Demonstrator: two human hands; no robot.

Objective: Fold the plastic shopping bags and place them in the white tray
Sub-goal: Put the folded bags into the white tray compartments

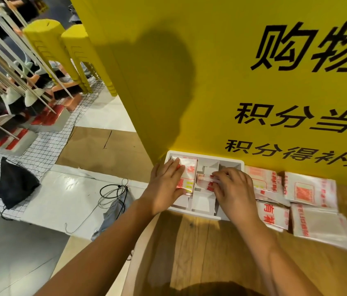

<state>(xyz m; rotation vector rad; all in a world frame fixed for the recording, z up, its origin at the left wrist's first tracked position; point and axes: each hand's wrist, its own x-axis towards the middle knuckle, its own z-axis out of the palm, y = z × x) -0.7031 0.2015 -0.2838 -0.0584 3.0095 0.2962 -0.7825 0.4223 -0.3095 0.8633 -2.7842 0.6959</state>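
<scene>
**Both hands at the tray against the yellow wall**

The white tray point(204, 157) sits at the far edge of a wooden bench point(200, 248), pushed up against a tall yellow board point(168, 82) printed with large black characters. The tray is split into compartments. In its left compartment lies a folded bag point(189, 167), white with red print, and the left hand point(166, 184) rests flat on it with straight fingers, pressing rather than gripping. The right hand point(234, 189) is over the middle of the tray, its fingers curled and pinching a second bag point(205, 182).

Just right of the tray, more folded bags point(309, 191) lie in loose overlapping piles on the bench, close to the board.

Left of the bench the room drops to a white platform point(61, 199) carrying a black pouch point(10, 184), a looped cord point(113, 193) and a crumpled grey cloth point(115, 208). Beyond it lie flattened cardboard point(95, 146) and a wire grid panel point(46, 146). Further back stand stacked yellow stools point(49, 50) and a rack of brooms point(19, 86) with long pale handles.
</scene>
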